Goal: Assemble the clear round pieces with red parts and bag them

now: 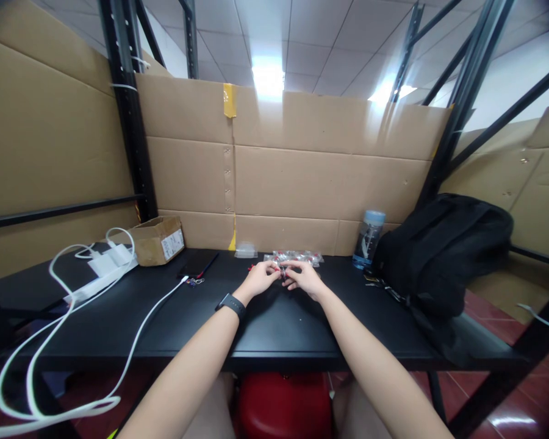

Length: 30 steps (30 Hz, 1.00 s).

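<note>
Above the middle of the black table (283,335), my left hand (259,279) and my right hand (305,279) meet with bent fingers. Between their fingertips is a small dark and red item (282,273), too small to make out. Both hands are closed on it. A bit of red also shows beside the left fingers. Just behind the hands lie several small clear packets (313,258) with red and silvery contents. A dark watch band is on my left wrist.
A small cardboard box (160,241), white power strip (101,280) and white cables (139,329) are on the left. A dark phone-like object (194,267) lies nearby. At right stand a water bottle (369,239) and black backpack (439,256). Cardboard panels (302,177) rise behind.
</note>
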Motion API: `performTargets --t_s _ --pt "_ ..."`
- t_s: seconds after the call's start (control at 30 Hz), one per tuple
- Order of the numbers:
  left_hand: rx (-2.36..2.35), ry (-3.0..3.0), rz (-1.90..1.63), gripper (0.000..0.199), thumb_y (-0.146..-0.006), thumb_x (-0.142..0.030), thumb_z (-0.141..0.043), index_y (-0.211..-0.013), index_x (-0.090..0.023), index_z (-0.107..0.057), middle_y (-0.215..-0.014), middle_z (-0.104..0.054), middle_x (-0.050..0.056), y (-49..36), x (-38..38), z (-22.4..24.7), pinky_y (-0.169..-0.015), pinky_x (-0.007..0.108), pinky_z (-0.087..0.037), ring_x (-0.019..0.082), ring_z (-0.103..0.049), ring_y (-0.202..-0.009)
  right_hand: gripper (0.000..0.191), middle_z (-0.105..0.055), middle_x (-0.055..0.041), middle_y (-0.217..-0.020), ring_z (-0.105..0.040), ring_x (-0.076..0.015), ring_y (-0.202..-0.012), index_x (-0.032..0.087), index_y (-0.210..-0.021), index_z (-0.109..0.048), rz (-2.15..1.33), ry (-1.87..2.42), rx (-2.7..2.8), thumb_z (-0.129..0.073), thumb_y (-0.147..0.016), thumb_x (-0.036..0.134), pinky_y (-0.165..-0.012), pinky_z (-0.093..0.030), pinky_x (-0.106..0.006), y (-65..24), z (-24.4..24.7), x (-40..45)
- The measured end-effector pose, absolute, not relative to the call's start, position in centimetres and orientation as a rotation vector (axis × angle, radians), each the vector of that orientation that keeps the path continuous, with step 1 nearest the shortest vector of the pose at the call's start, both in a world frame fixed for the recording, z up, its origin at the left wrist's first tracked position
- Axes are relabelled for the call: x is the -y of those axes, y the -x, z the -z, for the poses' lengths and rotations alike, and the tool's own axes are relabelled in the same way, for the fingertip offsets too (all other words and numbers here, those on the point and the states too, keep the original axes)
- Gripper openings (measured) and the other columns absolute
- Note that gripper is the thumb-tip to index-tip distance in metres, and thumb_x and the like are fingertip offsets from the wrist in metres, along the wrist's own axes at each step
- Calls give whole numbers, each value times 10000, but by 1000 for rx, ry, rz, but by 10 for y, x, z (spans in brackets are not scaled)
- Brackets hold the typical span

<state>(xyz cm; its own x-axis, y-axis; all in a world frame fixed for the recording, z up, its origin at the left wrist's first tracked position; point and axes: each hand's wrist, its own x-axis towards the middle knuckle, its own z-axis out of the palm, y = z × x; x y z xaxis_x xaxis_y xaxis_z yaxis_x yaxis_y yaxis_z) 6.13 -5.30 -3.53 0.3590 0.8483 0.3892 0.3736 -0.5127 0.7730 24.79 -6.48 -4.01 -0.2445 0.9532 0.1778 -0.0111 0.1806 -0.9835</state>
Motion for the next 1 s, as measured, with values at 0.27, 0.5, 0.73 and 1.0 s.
performTargets --t_s 0.27,0.5,0.73,1.0 --pt "-987 -1992 -1101 117 -856 -291 -637 -890 -186 -676 -910 -774 61 -62 46 41 -898 339 -548 206 -738 -886 257 -740 -65 -820 -702 -134 -607 196 -1177 -727 -1296 962 1397 -604 -955 231 -586 -626 -264 -248 36 63" --pt "-968 -2003 -1131 147 -859 -319 -629 -893 -184 -676 -909 -764 61 -60 46 39 -884 340 -542 211 -728 -894 420 -754 -73 -973 -737 -154 -766 205 -1271 -685 -1325 821 1499 -740 -873 327 -700 -631 -273 -257 35 67" --pt "-902 -2187 -1124 156 -857 -305 -626 -880 -194 -733 -959 -763 44 -60 52 32 -958 350 -496 209 -688 -949 561 -712 -87 -1140 -746 -172 -776 227 -1263 -686 -1255 796 1618 -843 -737 344 -603 -586 -225 -266 38 65" --pt "-1419 -2258 -1047 170 -820 -351 -652 -921 -268 -761 -1061 -746 51 -49 48 35 -1009 465 -410 286 -630 -1066 509 -644 -106 -1223 -727 -143 -711 230 -1190 -692 -1095 916 1634 -845 -712 321 -563 -541 -215 -269 42 59"
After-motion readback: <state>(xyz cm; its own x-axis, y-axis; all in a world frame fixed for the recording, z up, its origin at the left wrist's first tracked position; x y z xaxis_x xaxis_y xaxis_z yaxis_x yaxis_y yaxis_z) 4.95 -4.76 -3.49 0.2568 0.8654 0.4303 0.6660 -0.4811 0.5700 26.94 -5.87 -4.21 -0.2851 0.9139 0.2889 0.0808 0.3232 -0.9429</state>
